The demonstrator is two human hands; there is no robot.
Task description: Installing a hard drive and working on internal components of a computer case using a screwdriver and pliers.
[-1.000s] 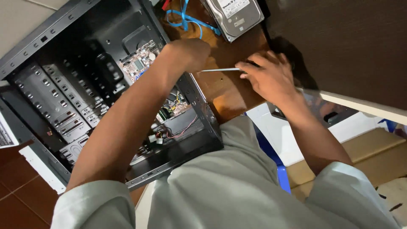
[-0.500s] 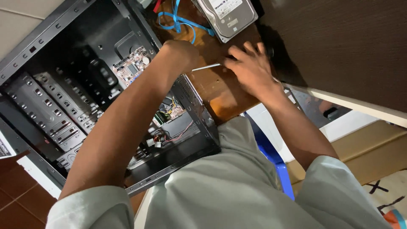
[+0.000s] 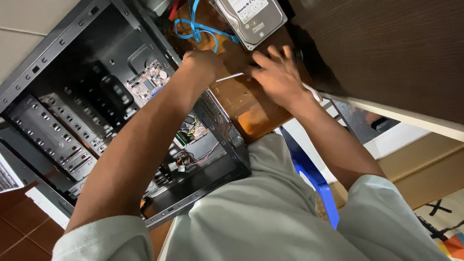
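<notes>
Nearby, hard drive (image 3: 251,19) beside right hand (image 3: 278,77).

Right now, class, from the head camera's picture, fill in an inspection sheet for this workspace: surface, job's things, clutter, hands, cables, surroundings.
Surface: brown wooden desk, glossy, bare near the hands.
Job's things: thin metal rod, likely a screwdriver shaft, spanning both hands; open black computer case with a small circuit board inside.
Clutter: hard drive lying flat on the desk.
Hands: left hand closed at the case's edge; right hand on the rod's other end.
Cables: blue flat cable by the drive; thin wires low in the case.
Surroundings: dark wood panel, blue chair part, tiled floor.
</notes>
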